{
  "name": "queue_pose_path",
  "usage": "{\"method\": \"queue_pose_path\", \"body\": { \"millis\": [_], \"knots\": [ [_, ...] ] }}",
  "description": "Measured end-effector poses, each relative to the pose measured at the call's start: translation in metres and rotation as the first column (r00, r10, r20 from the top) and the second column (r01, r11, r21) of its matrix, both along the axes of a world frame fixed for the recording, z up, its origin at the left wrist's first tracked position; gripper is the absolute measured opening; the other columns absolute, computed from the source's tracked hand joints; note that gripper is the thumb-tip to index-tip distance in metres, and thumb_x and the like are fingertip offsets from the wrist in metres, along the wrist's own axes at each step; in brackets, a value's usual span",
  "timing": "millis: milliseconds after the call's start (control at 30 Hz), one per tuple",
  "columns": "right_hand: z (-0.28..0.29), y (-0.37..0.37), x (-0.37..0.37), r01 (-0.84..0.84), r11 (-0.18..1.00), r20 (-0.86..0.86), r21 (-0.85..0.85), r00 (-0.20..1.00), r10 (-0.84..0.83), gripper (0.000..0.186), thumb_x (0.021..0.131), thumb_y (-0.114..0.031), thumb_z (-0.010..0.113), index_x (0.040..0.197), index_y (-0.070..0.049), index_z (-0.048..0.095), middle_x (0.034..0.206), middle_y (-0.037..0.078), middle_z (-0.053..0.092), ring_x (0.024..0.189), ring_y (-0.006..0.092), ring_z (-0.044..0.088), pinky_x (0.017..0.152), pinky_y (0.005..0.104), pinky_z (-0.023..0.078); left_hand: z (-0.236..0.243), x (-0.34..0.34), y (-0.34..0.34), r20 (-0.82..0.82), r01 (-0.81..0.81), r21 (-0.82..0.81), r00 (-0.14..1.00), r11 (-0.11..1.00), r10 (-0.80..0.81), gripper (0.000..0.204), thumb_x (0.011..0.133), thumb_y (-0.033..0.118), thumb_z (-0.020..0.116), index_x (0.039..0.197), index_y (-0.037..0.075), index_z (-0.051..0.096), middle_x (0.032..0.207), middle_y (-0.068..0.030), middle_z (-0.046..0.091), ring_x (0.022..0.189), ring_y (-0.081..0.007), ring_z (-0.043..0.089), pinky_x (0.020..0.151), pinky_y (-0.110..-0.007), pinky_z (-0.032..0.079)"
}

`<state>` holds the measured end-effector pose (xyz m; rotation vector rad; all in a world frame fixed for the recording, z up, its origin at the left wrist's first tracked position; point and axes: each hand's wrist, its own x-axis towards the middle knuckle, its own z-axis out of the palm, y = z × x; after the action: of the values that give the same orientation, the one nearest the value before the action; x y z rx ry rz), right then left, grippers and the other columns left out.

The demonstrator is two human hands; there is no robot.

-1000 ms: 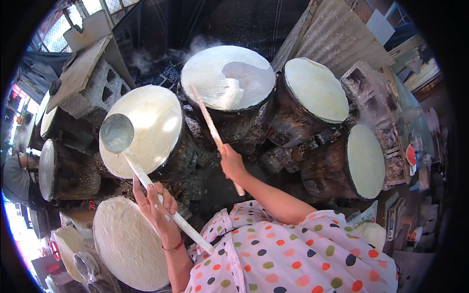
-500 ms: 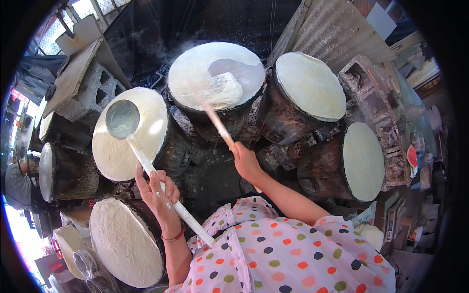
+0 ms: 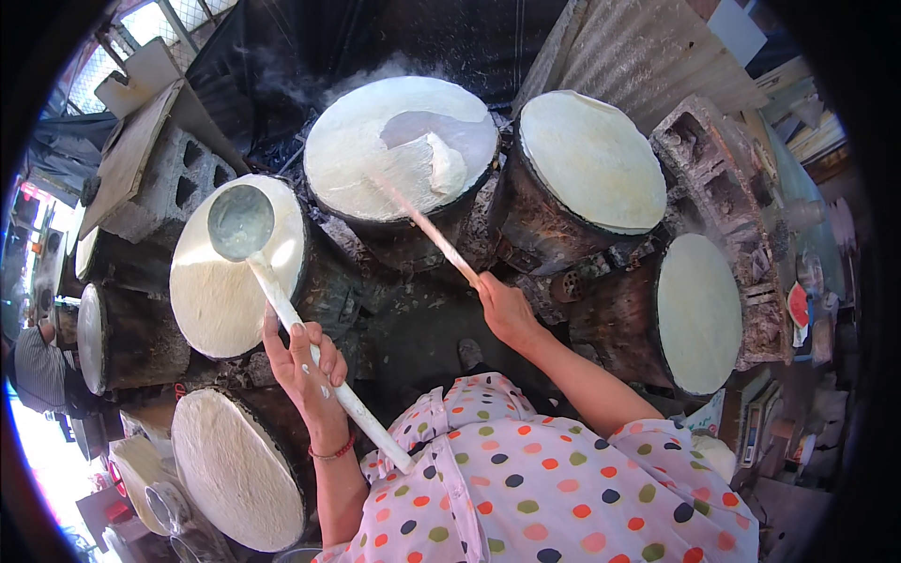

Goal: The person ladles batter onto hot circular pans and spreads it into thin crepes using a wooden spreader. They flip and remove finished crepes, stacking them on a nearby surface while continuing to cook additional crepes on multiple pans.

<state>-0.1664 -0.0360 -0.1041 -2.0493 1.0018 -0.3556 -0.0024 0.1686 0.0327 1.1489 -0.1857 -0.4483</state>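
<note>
My left hand (image 3: 312,385) is closed round the pale, batter-spotted handle of a ladle (image 3: 241,223). The ladle's round metal bowl is over a batter-coated griddle (image 3: 202,314) at the left; whether they touch I cannot tell. In my closed right hand (image 3: 509,311) is a wooden spreader stick (image 3: 441,238), its far end blurred against the middle griddle. White batter (image 3: 343,155) covers much of that round top, with a thick lump (image 3: 449,167) right of the stick. A grey patch (image 3: 413,125) without batter shows behind the lump, and steam rises at the far rim.
More drum-shaped stoves with pale, coated tops stand around me: a right one (image 3: 591,159), a lower right one (image 3: 699,310) and a lower left one (image 3: 239,469). Concrete blocks (image 3: 178,178) and a brick wall (image 3: 723,188) flank them. Another person's striped sleeve (image 3: 39,371) shows far left.
My right hand has moved right and slightly nearer with the spreader stick. The batter lump on the middle griddle now stands up in a narrower ridge. My left hand still holds the ladle over the left griddle.
</note>
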Motion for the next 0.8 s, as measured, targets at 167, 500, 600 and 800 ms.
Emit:
{"method": "queue_pose_path", "body": {
  "millis": [167,500,600,800],
  "knots": [
    [0.033,-0.057,-0.018,0.206,0.926,-0.155,0.315,0.974,-0.164,0.022,0.097,-0.025,0.041,0.094,-0.007,0.053,0.080,0.027,0.061,0.071,0.0483,0.059,0.062,0.0554,0.046,-0.003,-0.001,-0.008,-0.004,0.000,0.006,1.000,1.000,0.000,0.052,0.098,0.019,0.051,0.144,0.011,0.028,0.081,-0.0030,0.045,0.051,-0.0033,0.037,0.038,-0.016,0.030],
    [0.009,-0.066,-0.038,-0.008,0.996,-0.050,-0.094,0.999,0.003,0.018,0.096,-0.022,0.045,0.092,-0.005,0.050,0.082,0.027,0.058,0.082,0.0500,0.054,0.063,0.0564,0.040,-0.005,-0.004,-0.026,0.008,0.040,0.040,0.999,0.998,-0.040,0.054,0.098,0.020,0.051,0.145,0.010,0.027,0.081,-0.0032,0.046,0.051,-0.0031,0.037,0.038,-0.015,0.030],
    [0.000,-0.111,-0.027,0.076,0.994,-0.015,-0.073,0.997,-0.077,0.021,0.097,-0.023,0.042,0.091,-0.005,0.050,0.082,0.026,0.059,0.080,0.0496,0.055,0.065,0.0565,0.043,-0.009,-0.004,-0.030,0.016,0.045,0.040,0.999,0.998,-0.046,0.054,0.098,0.021,0.051,0.145,0.010,0.027,0.082,-0.0031,0.046,0.051,-0.0030,0.037,0.038,-0.015,0.030],
    [0.006,-0.122,0.001,0.055,0.998,0.004,-0.027,0.998,-0.055,0.022,0.098,-0.025,0.040,0.091,-0.006,0.049,0.077,0.027,0.059,0.076,0.0505,0.056,0.064,0.0564,0.043,0.002,-0.011,-0.043,0.011,0.050,0.079,0.999,0.996,-0.051,0.053,0.098,0.021,0.052,0.144,0.011,0.028,0.083,-0.0030,0.046,0.051,-0.0025,0.037,0.039,-0.015,0.030]
  ]
}}
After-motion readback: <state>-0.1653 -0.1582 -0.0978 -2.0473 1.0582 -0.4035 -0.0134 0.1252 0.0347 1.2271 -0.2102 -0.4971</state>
